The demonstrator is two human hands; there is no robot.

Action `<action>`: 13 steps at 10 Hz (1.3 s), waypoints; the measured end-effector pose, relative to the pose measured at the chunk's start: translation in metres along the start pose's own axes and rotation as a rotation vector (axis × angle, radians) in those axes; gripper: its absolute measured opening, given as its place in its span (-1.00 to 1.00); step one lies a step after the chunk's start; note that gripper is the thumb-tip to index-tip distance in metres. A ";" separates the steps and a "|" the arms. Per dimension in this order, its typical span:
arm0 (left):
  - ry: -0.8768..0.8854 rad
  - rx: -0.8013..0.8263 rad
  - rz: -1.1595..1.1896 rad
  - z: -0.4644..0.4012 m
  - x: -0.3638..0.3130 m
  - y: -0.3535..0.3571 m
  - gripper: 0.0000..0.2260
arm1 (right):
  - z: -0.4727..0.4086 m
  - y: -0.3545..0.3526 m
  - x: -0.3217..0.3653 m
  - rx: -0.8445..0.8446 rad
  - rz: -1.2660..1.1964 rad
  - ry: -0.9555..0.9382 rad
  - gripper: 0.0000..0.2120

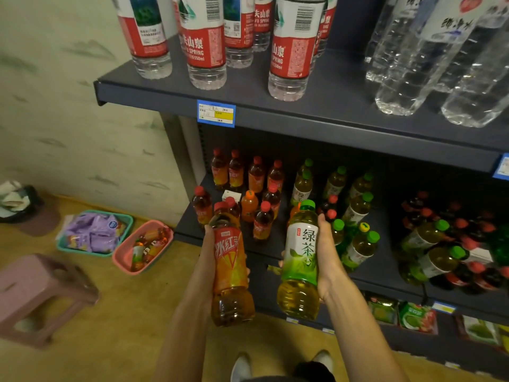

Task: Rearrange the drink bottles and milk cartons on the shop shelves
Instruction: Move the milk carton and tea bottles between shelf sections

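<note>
Gripping red-label iced tea btl [231, 271] w/ left-hand fingers [248, 271]; right-hand fingers [281, 261] wrap green-cap tea btl [300, 260].

Single head-worn wide-angle view, looking forward and steeply down at a shop shelf unit.

Only one camera, so no overlap between views. It sits above and just in front of the dark shelf unit [330, 117], close enough that the water bottles [205, 42] on the upper shelf are cut off at the top edge and lean outward with lens distortion. The middle shelf [275, 244] with its tea bottles lies near centre frame, seen from above. Both forearms enter from the bottom edge, with the left hand [209, 244] and the right hand [326, 252] raised in front of that shelf. The person's shoes [242, 366] show at the bottom, the floor [124, 312] and wall fill the left side.
</note>
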State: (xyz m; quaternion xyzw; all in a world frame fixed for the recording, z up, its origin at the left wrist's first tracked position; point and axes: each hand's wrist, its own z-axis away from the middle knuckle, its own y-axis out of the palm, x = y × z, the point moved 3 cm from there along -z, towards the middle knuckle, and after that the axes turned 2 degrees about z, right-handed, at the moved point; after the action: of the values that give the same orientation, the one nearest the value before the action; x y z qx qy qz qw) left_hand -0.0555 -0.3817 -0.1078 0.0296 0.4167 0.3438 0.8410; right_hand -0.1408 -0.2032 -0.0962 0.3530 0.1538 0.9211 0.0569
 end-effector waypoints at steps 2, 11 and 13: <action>-0.015 -0.046 0.005 0.001 0.012 0.001 -0.32 | 0.006 -0.008 -0.003 0.004 0.001 0.022 -0.25; 0.063 -0.273 0.376 -0.018 0.004 0.012 -0.62 | -0.031 0.006 0.020 0.191 0.100 0.029 -0.31; 0.221 -0.295 0.308 -0.067 -0.071 -0.064 -0.59 | -0.060 0.085 0.008 0.038 -0.128 -0.122 -0.35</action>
State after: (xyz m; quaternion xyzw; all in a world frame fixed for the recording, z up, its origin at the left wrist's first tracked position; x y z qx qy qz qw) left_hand -0.0981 -0.4897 -0.1247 -0.0684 0.4418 0.5262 0.7234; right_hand -0.1867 -0.2965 -0.1054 0.3991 0.1898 0.8892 0.1185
